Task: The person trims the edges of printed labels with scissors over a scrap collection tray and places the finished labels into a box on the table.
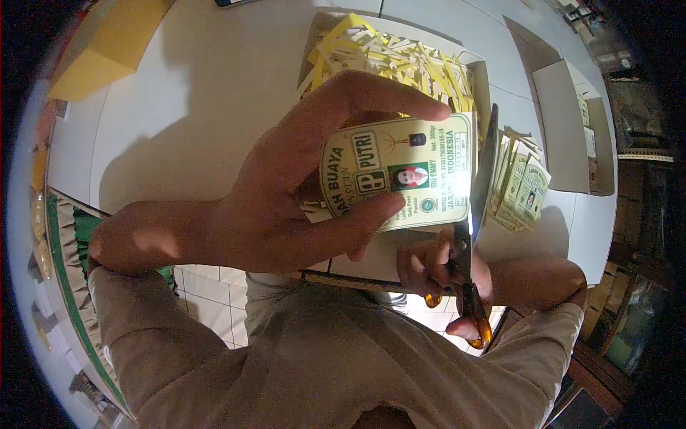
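While both hands are raised above the near edge of the table (214, 50), the left hand (286, 171) is clamped on a printed label (400, 168), its thumb across the face and its forefinger along the far edge. The label is cream and green, bears a small portrait and the word "PUTRI", and is tilted; whether it is a single sheet or several cannot be told. The right hand (427, 263) is closed around the handles of a pair of scissors (464, 261), which are amber in colour. The blades point away from the body, alongside the right end of the label; whether they touch it cannot be determined.

A loose pile of similar labels (527, 184) lies on the table towards its right edge. Beyond it, close to that edge, an uncovered white box (554, 93) contains further printed pieces. Behind the left hand, towards the far edge, a shallow box (481, 80) is filled with yellow and white paper strips (393, 57). A yellow box (107, 50) occupies the far left corner.
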